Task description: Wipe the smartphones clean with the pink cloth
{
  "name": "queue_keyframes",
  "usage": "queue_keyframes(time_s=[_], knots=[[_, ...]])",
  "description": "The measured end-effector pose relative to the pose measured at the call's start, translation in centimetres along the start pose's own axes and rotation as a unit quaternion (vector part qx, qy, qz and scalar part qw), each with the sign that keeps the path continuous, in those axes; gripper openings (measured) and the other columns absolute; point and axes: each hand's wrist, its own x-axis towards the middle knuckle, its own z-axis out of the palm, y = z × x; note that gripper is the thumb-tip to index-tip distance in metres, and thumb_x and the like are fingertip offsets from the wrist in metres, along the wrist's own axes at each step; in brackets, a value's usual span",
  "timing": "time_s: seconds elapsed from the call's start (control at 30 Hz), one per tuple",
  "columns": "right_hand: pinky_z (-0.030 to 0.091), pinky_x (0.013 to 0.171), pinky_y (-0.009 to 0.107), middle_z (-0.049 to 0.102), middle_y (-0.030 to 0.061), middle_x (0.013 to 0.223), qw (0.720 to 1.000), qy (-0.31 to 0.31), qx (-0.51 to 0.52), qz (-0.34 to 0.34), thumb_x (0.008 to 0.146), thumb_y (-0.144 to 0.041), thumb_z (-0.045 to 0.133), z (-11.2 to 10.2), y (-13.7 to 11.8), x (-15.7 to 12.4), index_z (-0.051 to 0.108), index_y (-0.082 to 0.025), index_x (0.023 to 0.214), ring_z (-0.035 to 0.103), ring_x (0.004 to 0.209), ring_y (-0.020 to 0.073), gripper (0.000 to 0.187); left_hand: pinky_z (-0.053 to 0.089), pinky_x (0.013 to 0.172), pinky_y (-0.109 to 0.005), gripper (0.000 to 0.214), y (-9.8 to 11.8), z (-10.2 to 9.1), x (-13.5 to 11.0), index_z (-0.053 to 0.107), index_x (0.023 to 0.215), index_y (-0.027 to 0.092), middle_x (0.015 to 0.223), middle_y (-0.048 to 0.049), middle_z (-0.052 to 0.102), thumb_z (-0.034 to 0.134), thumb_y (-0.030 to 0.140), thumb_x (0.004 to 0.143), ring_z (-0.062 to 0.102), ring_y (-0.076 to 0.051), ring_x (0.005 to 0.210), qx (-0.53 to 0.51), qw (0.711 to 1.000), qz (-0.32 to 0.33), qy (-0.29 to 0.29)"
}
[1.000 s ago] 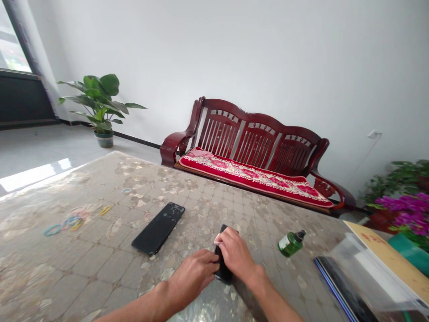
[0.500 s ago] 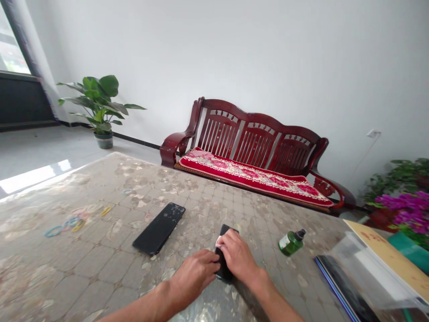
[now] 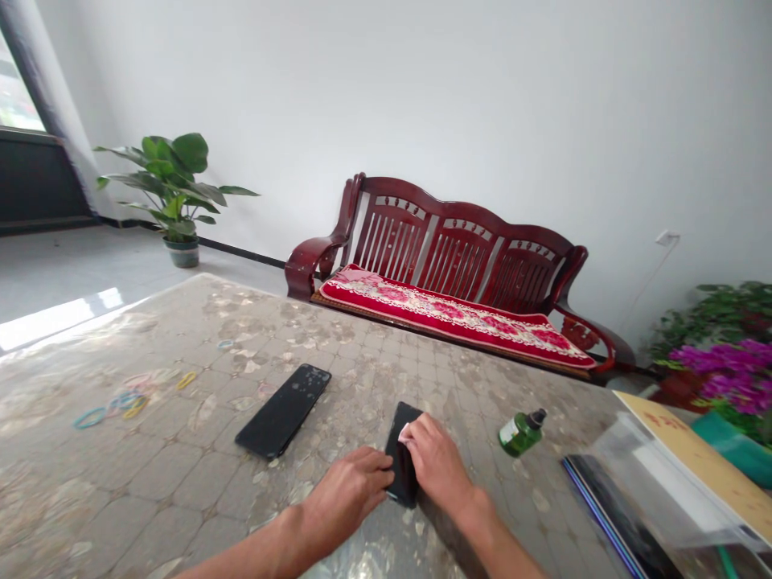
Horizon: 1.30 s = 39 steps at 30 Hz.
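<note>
A black smartphone (image 3: 400, 474) lies on the table in front of me. My left hand (image 3: 357, 482) grips its left edge with bent fingers. Over its right side, my right hand (image 3: 433, 454) pinches a small white wipe (image 3: 405, 435) against or just above the screen; I cannot tell which. Farther left rests a second black smartphone (image 3: 285, 412), with light specks on its upper end. To the right of my hands stands a small green bottle (image 3: 521, 433) with a black cap.
Coloured rubber bands (image 3: 124, 402) lie on the left of the patterned tablecloth (image 3: 162, 474). At right are a dark flat stack (image 3: 609, 507), a clear plastic holder (image 3: 657, 482) and purple flowers (image 3: 729, 374). Beyond the table stands a red wooden bench (image 3: 458, 257); a potted plant (image 3: 181, 201) is at left.
My right hand has shifted slightly right with the wipe, uncovering more of the phone's upper screen. The left hand keeps its hold on the phone's edge.
</note>
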Motion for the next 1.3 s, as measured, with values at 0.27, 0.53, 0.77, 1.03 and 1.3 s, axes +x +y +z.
queue_keyframes(time_s=[0.27,0.53,0.77,1.03,1.3], knots=[[0.045,0.087,0.032,0.062,0.0045,0.092,0.995,0.031,-0.076,0.056,0.098,-0.02,0.045,-0.3,1.3,2.0,0.062,-0.024,0.085,0.059,0.093,0.0204,0.021,0.052,0.094,-0.035,0.02,0.0,0.2,0.1,0.07,0.103,0.021,0.115,-0.0062,0.07,0.055,0.013,0.092,0.066,-0.024,0.104,0.014,1.0,-0.003,-0.004],[0.047,0.081,0.028,0.061,0.0031,0.092,0.999,-0.004,-0.018,0.026,0.094,-0.013,0.045,0.1,-0.8,-1.4,0.061,-0.023,0.087,0.061,0.089,0.0184,0.021,0.051,0.095,-0.035,0.022,-0.2,0.3,0.2,0.069,0.105,0.021,0.116,-0.0056,0.07,0.057,0.011,0.09,0.065,-0.024,0.105,0.007,1.0,-0.014,-0.016],[0.046,0.084,0.029,0.062,0.0048,0.089,0.995,0.03,-0.054,0.078,0.095,-0.017,0.047,-0.3,0.9,2.6,0.059,-0.022,0.078,0.059,0.087,0.0196,0.021,0.052,0.094,-0.036,0.021,0.0,0.3,0.1,0.07,0.104,0.02,0.116,-0.0064,0.07,0.059,0.01,0.089,0.065,-0.025,0.104,0.012,1.0,-0.007,-0.007],[0.044,0.079,0.027,0.063,0.0044,0.091,0.996,0.016,0.007,0.084,0.091,-0.015,0.05,0.2,-0.3,1.3,0.062,-0.021,0.083,0.061,0.087,0.0181,0.016,0.052,0.094,-0.035,0.023,0.0,0.2,0.2,0.07,0.104,0.021,0.116,-0.0059,0.07,0.057,0.01,0.089,0.066,-0.024,0.104,0.009,1.0,-0.014,-0.009],[0.042,0.086,0.028,0.062,0.0012,0.107,0.995,0.004,0.05,0.085,0.071,-0.019,0.069,-3.0,-1.0,-1.8,0.061,-0.026,0.108,0.058,0.102,0.0205,0.039,0.051,0.096,-0.036,0.023,-0.2,0.5,-0.1,0.07,0.105,0.022,0.116,-0.0051,0.07,0.058,0.012,0.089,0.065,-0.024,0.106,0.005,1.0,-0.008,0.007]])
